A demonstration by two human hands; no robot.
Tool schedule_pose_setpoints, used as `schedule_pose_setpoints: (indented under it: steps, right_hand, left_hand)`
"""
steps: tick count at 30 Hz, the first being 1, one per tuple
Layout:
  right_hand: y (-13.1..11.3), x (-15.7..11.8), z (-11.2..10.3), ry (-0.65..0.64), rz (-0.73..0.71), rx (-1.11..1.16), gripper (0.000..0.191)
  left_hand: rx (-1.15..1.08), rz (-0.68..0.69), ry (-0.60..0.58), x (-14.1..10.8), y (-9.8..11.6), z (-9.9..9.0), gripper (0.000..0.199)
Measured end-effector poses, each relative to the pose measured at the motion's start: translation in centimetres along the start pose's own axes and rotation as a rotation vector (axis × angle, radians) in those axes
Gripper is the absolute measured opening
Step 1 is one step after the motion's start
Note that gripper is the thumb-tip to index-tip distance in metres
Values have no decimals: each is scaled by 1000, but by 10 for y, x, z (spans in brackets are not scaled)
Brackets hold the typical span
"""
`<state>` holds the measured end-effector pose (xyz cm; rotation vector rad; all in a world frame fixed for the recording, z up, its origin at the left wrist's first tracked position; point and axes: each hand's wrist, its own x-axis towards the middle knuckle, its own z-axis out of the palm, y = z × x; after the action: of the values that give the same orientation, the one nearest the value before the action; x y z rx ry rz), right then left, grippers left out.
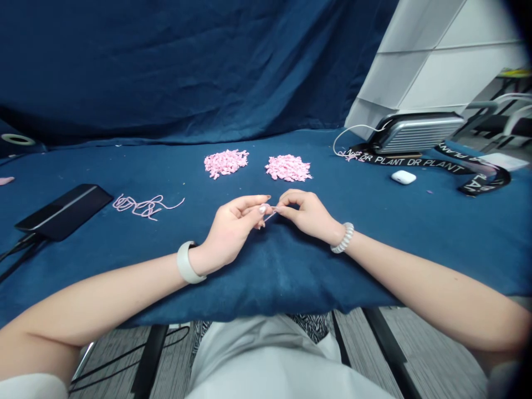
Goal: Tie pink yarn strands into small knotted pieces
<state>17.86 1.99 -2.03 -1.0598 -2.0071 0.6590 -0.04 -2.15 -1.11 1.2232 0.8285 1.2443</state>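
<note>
My left hand (233, 226) is closed, thumb and fingers pinching a thin pink string (270, 215) above the table's front half. Close beside it, my right hand (308, 213) pinches the same string between thumb and forefinger. A short stretch of it shows between the hands; the rest is hidden by fingers. Beyond my hands lie two heaps of small pink knotted pieces, a left heap (225, 163) and a right heap (288, 168). Left of my hands, loose pink strings (143, 206) lie in a tangle on the blue cloth.
A black device (64, 211) with cables lies at the left. At the right are a white earbud case (403, 177), a black lettered strap (411, 162) and a silver ribbed case (424, 134) with a white cord. Blue cloth (394, 233) covers the table.
</note>
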Motion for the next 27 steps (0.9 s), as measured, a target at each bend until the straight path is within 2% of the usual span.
schedule_pose_setpoints:
  steps: [7,14,18,23,27]
  right_hand:
    - [1,1,-2,51,-47,-10,13]
    - [1,1,-5,105,-80,-19,14]
    - [1,1,-5,85,-58,-32,14]
    - [0,0,-2,2,-22,-26,14]
    - [2,2,-3,-17,76,35,17]
  left_hand:
    - [-145,-126,77,3,5,2,44]
    - [-230,-215,23,8,6,-1,13]
    - [-257,-199,59,11,14,-2,9]
    - [-282,-117,85,13,28,-4,6]
    - [-279,-81,80,13,36,-4,8]
